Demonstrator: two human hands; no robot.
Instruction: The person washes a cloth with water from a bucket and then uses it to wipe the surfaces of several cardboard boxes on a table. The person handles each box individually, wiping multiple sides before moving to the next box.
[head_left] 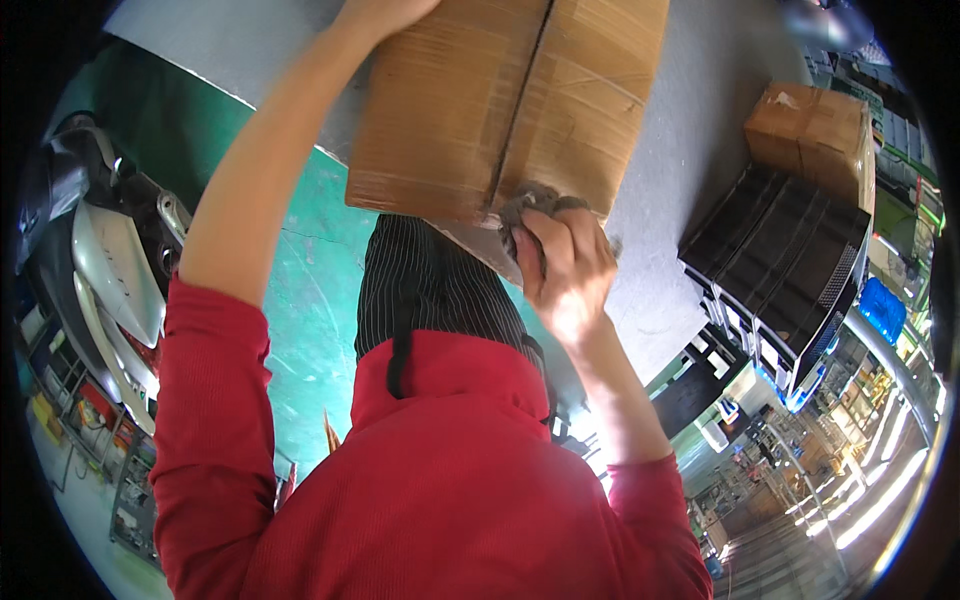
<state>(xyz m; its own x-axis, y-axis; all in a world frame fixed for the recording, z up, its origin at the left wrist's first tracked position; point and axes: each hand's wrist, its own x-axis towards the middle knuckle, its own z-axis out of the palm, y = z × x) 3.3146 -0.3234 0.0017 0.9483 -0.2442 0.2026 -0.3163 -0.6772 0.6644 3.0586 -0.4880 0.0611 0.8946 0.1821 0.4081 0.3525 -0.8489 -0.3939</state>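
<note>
A brown cardboard box (440, 110) lies on a grey tabletop (690, 120) in front of me, with a dark seam running down its upper face. My right hand (570, 255) is closed around a crumpled grey rag (527, 203) and presses it to the box's near edge, right of the seam. Up at the picture's top rim, my left hand (395, 12) rests at the box's far left side. Its fingers are cut off by the rim, so I cannot see whether they grip.
To the right, another cardboard box (805, 130) stands beside a black slatted case (775, 255). A motor scooter (110, 260) is parked on the left, over the green floor (310, 270). Racks and shelving fill the far right.
</note>
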